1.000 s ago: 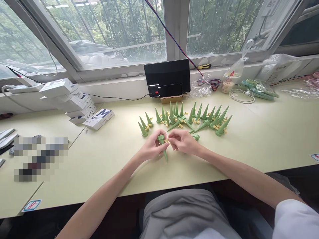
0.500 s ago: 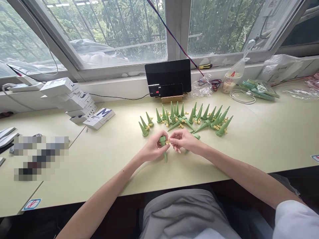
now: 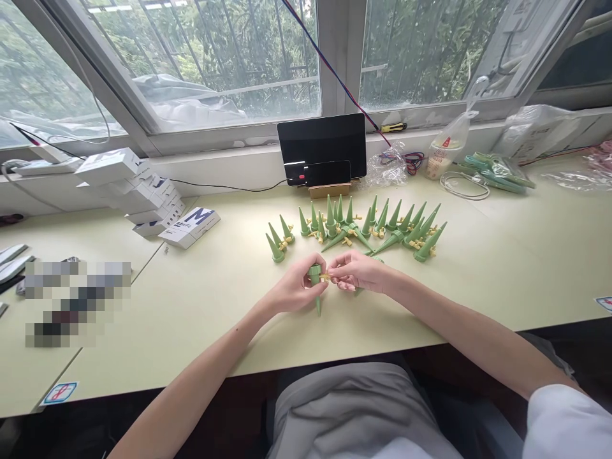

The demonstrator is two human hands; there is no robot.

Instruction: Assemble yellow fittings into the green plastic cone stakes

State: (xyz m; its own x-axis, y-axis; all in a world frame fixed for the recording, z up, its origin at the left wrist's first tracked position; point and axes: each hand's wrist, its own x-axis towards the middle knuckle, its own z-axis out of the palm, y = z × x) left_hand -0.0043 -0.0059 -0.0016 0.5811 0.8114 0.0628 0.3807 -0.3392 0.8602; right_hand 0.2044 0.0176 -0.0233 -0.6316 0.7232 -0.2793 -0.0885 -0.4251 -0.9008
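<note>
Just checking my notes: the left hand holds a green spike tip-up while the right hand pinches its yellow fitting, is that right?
Not quite: in the head view the green spike in the left hand points tip-down; the right hand does pinch its yellow fitting.

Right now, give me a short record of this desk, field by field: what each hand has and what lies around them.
left hand: holds a green spike, tip pointing down
right hand: pinches the small yellow piece on the spike's upper side
behind the hands: cluster of green spikes, some upright, some lying on the table
by the window: dark tablet on a stand
far left: stack of white boxes
</note>
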